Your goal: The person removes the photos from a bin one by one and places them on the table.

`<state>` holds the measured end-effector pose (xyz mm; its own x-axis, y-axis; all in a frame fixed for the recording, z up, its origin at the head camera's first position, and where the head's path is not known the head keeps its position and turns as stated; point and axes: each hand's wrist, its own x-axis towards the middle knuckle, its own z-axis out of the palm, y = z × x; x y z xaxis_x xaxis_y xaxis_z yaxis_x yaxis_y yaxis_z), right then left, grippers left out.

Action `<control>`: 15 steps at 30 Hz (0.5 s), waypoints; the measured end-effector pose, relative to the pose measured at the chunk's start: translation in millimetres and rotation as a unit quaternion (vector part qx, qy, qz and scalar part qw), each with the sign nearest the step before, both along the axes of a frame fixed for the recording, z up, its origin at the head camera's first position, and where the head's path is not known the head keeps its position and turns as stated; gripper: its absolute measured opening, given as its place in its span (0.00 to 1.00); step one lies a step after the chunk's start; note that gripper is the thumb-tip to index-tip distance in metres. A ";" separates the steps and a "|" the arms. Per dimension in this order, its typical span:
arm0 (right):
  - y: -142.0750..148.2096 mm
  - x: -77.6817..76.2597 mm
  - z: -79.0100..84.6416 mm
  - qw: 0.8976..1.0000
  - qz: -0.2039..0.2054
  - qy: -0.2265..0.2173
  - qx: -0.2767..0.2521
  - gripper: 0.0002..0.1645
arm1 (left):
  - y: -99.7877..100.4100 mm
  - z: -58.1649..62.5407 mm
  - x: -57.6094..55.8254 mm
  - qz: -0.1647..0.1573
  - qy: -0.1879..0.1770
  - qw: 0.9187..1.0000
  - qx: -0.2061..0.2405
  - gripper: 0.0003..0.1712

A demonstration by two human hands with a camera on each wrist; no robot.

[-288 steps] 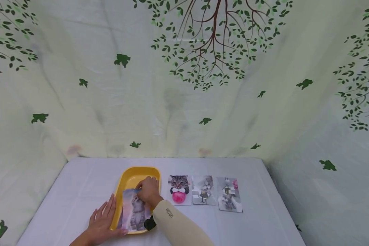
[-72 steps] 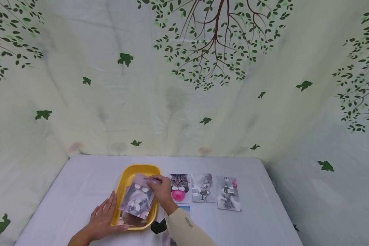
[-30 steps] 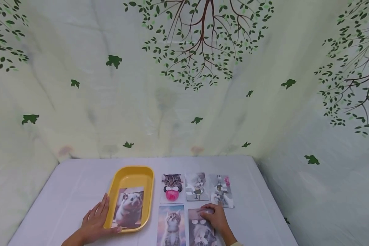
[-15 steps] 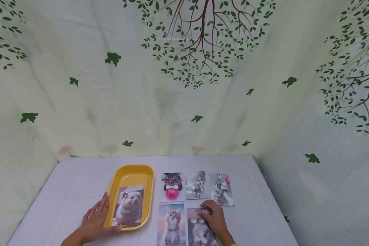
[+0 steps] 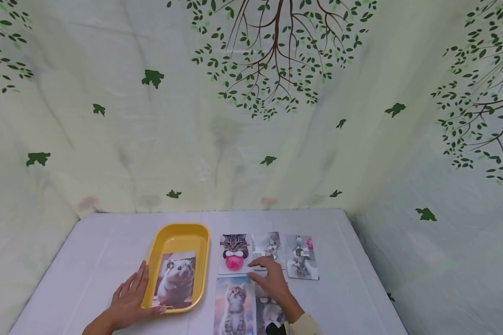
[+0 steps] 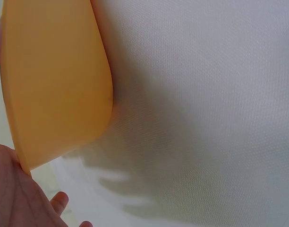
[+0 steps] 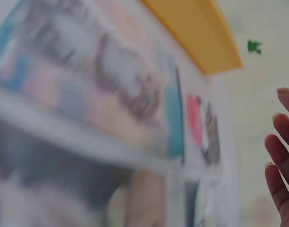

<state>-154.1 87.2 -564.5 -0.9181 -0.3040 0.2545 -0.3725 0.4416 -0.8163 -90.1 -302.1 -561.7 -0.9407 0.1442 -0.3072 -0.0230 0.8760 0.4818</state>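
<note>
My left hand lies along the left side of a yellow tray, fingers straight against its wall and thumb at the near rim. In the left wrist view the tray's outer wall rises beside the palm. A hamster picture card lies in the tray. With nothing between its parted thumb and fingers, my right hand hovers over the cards. Under it is a grey animal card, partly hidden by the hand and wrist. A kitten card lies left of that one.
Behind these lies a row of cards: a cat with a pink ball, a grey-white card partly covered by the right hand, and another grey card. A white cloth covers the table. Leaf-printed curtains enclose the back and sides.
The kitten card, then the grey animal card, went from the tray to the table, uncovering the hamster card. My right hand has let go of the grey card and moved left. The left hand stays.
</note>
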 end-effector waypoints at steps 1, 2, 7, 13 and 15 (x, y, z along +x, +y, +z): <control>-9.5 -3.0 4.0 1.000 0.010 0.008 -0.004 0.11 | -0.3 0.5 0.3 -0.002 0.003 1.000 0.001 0.76; -19.3 -5.9 7.4 1.000 0.019 0.016 -0.008 0.11 | -0.6 0.9 0.5 -0.002 0.004 1.000 0.001 0.76; -70.7 -15.4 18.3 0.997 0.050 0.049 -0.021 0.10 | -1.7 -0.2 -0.7 0.001 -0.008 1.000 0.005 0.76; -125.9 -22.3 23.0 0.996 0.083 0.033 -0.010 0.11 | -0.1 2.0 -0.9 -0.002 -0.010 1.000 0.008 0.76; -140.9 -24.5 24.2 0.996 0.090 0.006 -0.002 0.12 | 0.9 1.9 0.4 -0.004 -0.001 1.000 0.013 0.75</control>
